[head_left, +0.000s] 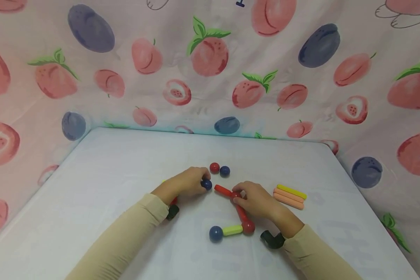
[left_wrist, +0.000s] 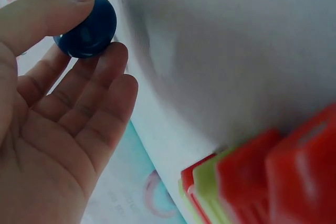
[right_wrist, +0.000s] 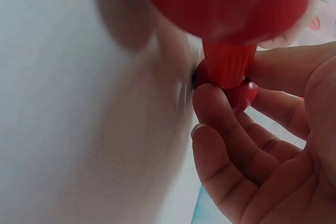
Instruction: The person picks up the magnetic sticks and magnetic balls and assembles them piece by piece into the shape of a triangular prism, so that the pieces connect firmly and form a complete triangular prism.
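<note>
My left hand (head_left: 190, 181) pinches a blue ball (left_wrist: 89, 27) between thumb and fingertips, just left of a red stick (head_left: 223, 190). My right hand (head_left: 255, 198) grips a red ball (head_left: 235, 195) that joins this stick to a second red stick (right_wrist: 229, 64). The second stick runs down to another red ball (head_left: 248, 226). From there a yellow-green stick (head_left: 232, 230) reaches left to a blue ball (head_left: 216, 233). The joined pieces form a bent chain on the table. In the left wrist view, the red stick's tip shows right behind the held blue ball.
A loose red ball (head_left: 214, 167) and blue ball (head_left: 225, 171) lie beyond the hands. To the right, a yellow stick (head_left: 291, 191) lies beside two orange sticks (head_left: 288, 198). Several red and green sticks (left_wrist: 247, 177) sit by my left forearm. The white table (head_left: 154, 151) meets a fruit-print cloth behind.
</note>
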The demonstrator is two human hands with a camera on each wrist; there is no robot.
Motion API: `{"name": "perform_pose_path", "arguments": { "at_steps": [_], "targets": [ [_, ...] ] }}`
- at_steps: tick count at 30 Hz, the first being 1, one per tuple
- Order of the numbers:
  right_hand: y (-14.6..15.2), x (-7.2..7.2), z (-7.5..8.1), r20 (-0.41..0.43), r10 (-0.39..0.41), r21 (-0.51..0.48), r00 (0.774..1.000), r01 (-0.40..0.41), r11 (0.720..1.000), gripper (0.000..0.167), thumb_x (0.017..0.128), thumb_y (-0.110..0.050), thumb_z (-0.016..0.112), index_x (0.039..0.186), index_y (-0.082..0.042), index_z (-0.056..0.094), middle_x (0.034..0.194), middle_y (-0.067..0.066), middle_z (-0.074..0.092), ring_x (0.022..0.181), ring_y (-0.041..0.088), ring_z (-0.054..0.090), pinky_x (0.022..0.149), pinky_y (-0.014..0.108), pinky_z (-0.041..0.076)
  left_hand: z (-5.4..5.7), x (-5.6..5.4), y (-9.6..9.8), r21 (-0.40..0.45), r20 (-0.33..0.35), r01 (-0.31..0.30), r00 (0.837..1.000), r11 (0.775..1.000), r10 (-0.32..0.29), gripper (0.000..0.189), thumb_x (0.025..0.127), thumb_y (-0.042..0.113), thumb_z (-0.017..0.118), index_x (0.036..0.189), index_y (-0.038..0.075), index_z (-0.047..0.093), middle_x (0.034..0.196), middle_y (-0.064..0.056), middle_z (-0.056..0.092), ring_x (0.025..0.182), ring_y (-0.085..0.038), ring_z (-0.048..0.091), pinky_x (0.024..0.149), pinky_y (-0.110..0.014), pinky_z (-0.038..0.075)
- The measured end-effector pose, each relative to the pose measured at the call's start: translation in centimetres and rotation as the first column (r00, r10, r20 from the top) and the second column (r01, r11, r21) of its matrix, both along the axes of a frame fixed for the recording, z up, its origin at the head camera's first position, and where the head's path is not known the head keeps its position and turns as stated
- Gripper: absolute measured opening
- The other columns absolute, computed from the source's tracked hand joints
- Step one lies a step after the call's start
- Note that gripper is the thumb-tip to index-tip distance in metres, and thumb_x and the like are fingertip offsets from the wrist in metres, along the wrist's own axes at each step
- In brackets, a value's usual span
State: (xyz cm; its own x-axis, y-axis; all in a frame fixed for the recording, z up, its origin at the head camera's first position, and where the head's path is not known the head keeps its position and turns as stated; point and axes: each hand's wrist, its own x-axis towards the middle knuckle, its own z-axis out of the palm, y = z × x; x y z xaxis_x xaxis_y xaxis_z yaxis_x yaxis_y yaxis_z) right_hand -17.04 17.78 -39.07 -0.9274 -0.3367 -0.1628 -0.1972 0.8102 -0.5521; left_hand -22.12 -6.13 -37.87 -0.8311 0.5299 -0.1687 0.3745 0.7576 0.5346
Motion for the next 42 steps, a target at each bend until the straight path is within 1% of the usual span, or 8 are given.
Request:
{"name": "perform_pose_path", "arguments": {
  "at_steps": [3,9,14,19,24,31,36,42],
  "targets": [
    [-0.03,-0.01,-0.07,0.000,0.006,-0.003,1.000,-0.006,1.000,0.030,0.092,-0.016,0.074,0.121,-0.012,0.069,0.104,0.000,0.063,0.088,0.016,0.059,0.070,0.028,0.056,-0.14,0.05,0.16,0.003,0.001,-0.003,1.000,1.000,0.003,0.031,0.089,0.007,0.075,0.117,0.006,0.063,0.109,-0.007,0.064,0.100,-0.019,0.059,0.096,-0.036,0.050],
    [-0.04,0.06,-0.07,-0.007,0.014,-0.009,1.000,-0.014,1.000,0.030,0.092,-0.015,0.074,0.121,-0.011,0.070,0.105,0.001,0.064,0.087,0.015,0.060,0.070,0.028,0.056,-0.20,0.14,0.50,0.003,0.005,-0.005,1.000,1.000,0.005,0.032,0.088,0.007,0.076,0.117,0.007,0.062,0.105,-0.006,0.064,0.098,-0.020,0.058,0.095,-0.036,0.051],
    [-0.07,0.04,-0.09,-0.004,0.012,-0.009,1.000,-0.012,1.000,0.030,0.092,-0.015,0.074,0.121,-0.012,0.070,0.105,0.001,0.063,0.087,0.015,0.060,0.070,0.028,0.056,-0.25,0.18,0.62,-0.008,0.021,-0.017,1.000,1.000,0.017,0.032,0.088,0.008,0.076,0.117,0.007,0.062,0.106,-0.005,0.063,0.098,-0.019,0.058,0.096,-0.036,0.051],
    [-0.04,0.01,-0.15,-0.011,0.014,-0.004,1.000,-0.014,1.000,0.031,0.091,-0.016,0.074,0.122,-0.012,0.069,0.105,0.000,0.063,0.086,0.015,0.059,0.070,0.027,0.055,-0.23,0.17,0.67,-0.011,0.022,-0.012,1.000,1.000,0.012,0.031,0.088,0.007,0.076,0.116,0.007,0.062,0.104,-0.005,0.063,0.097,-0.019,0.058,0.095,-0.036,0.051],
    [0.02,0.01,-0.10,-0.019,0.012,-0.004,1.000,-0.012,1.000,0.031,0.091,-0.016,0.075,0.121,-0.011,0.069,0.102,-0.001,0.063,0.084,0.015,0.058,0.069,0.026,0.055,-0.28,0.23,0.71,-0.023,0.047,-0.012,0.999,1.000,0.013,0.030,0.088,0.009,0.077,0.114,0.009,0.063,0.099,-0.002,0.062,0.093,-0.018,0.058,0.092,-0.034,0.052],
    [0.07,0.12,0.21,0.001,-0.009,0.006,1.000,0.009,1.000,0.031,0.091,-0.017,0.075,0.121,-0.009,0.069,0.099,0.000,0.062,0.084,0.015,0.058,0.070,0.028,0.055,-0.31,0.50,0.76,-0.034,0.086,-0.010,0.996,0.999,0.013,0.029,0.086,0.012,0.080,0.110,0.012,0.063,0.096,0.000,0.062,0.091,-0.017,0.058,0.089,-0.033,0.052],
    [0.08,0.21,0.28,0.011,-0.022,0.010,1.000,0.022,1.000,0.030,0.090,-0.019,0.076,0.118,-0.010,0.070,0.097,-0.001,0.062,0.083,0.016,0.057,0.069,0.028,0.055,-0.24,0.74,0.75,-0.024,0.089,-0.002,0.996,1.000,0.004,0.030,0.086,0.013,0.080,0.111,0.011,0.065,0.097,0.001,0.062,0.091,-0.017,0.058,0.090,-0.033,0.052],
    [0.17,0.47,0.40,0.006,-0.016,0.024,1.000,0.016,1.000,0.029,0.088,-0.020,0.078,0.113,-0.010,0.070,0.096,-0.002,0.063,0.083,0.017,0.056,0.069,0.029,0.054,0.04,0.89,0.85,-0.021,0.071,0.014,0.997,1.000,-0.013,0.026,0.088,0.012,0.077,0.112,0.011,0.067,0.097,0.001,0.064,0.090,-0.016,0.059,0.089,-0.032,0.052]
  ]
}}
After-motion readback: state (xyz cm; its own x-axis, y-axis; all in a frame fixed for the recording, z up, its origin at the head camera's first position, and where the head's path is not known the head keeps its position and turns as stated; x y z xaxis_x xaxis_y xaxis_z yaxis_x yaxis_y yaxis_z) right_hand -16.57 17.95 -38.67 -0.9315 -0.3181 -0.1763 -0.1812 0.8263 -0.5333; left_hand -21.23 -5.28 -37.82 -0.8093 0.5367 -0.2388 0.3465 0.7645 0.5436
